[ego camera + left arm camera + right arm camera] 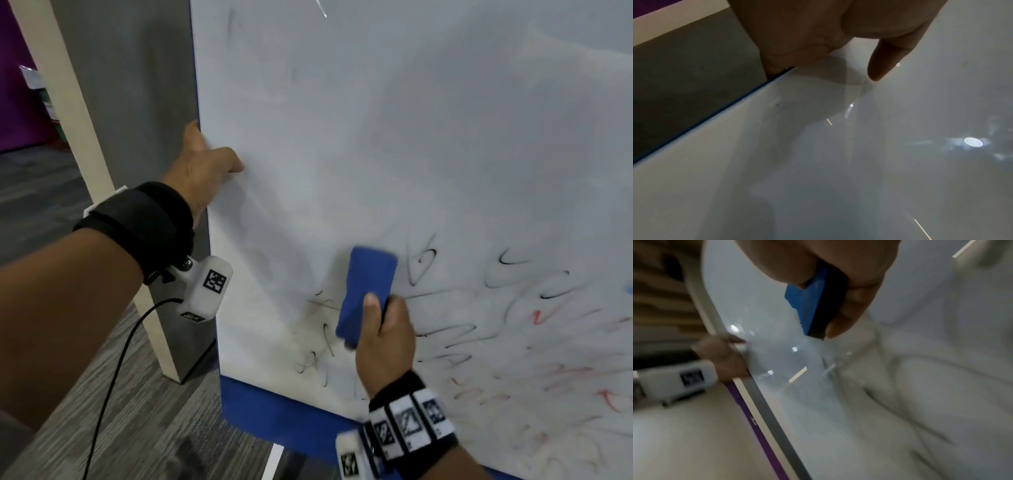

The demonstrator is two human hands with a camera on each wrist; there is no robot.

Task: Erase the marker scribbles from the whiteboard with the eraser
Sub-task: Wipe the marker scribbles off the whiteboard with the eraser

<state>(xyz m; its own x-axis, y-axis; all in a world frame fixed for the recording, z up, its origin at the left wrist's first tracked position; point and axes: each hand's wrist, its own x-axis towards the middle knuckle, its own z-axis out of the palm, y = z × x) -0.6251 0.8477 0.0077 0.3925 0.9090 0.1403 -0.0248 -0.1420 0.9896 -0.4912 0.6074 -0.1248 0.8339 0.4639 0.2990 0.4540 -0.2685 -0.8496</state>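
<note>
A person stands close to a large whiteboard [376, 137] that leans upright, its lower edge bound in blue tape [274, 411]. The right hand [385, 346] grips a blue eraser [364, 291], thumb laid along its blue back and fingers curled round its right side, and holds it flat against the lower part of the board. In the right wrist view the eraser [818, 305] shows a dark felt face turned to the board, with the fingers [851, 316] wrapped round its edge.

Black marker scribbles [424, 263] lie just right of the eraser and more black loops [322, 356] sit just left of it and below. Red scribbles [582, 387] spread further right, low on the board. The upper board is mostly wiped, with faint grey smears.

The left hand [202, 168] clasps the board's left edge, higher up than the eraser: the thumb presses on the front surface while the fingers curl behind the edge, out of sight. The left wrist view shows that thumb [885, 61] on the glossy surface, which reflects ceiling lights.

Both wrists wear black bands carrying white camera units with square markers. A black cable [109, 377] hangs from the left unit. Left of the board stand a cream post [85, 137] and a grey panel [144, 85], over grey wood-look flooring [120, 428]
</note>
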